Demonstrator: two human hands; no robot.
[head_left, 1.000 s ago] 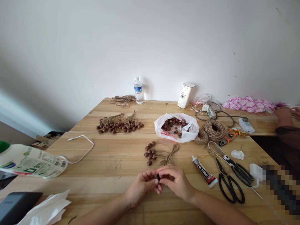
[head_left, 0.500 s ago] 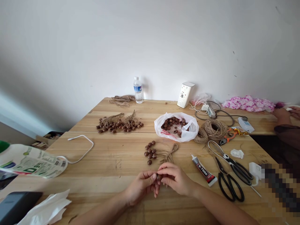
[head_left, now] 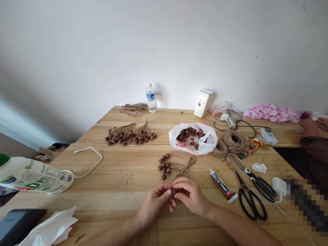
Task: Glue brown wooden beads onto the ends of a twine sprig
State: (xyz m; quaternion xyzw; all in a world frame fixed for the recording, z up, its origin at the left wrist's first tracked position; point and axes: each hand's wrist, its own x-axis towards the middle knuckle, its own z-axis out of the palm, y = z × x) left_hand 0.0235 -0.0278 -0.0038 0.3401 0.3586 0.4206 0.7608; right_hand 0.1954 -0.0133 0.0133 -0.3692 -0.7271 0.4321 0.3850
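Observation:
My left hand (head_left: pixel 156 204) and my right hand (head_left: pixel 193 197) meet low in the middle of the head view, above the table. Their fingertips pinch a small brown nut (head_left: pixel 173 191), mostly hidden by the fingers. Just beyond lies a bundle of twine cords (head_left: pixel 185 168) with a loop at one end. Several round brown nuts (head_left: pixel 164 166) sit at the cord ends. Farther back, a white plastic bag (head_left: pixel 174 146) holds many loose brown nuts and pieces. Right of my right hand is a tube of E-7000 glue (head_left: pixel 223 187).
Two scissors (head_left: pixel 252 203), pliers (head_left: pixel 248 150) and twine rolls (head_left: pixel 234 140) lie at the right. Finished-looking nut bunches (head_left: pixel 130 136), a water bottle (head_left: pixel 151 99) and a white box (head_left: pixel 203 103) stand farther back. A large bottle (head_left: pixel 36 176) lies left. Another person's hand (head_left: pixel 310 126) shows far right.
My fingers have closed further over the nut, so less of it shows. Both hands stay in nearly the same place; the things on the table have not moved.

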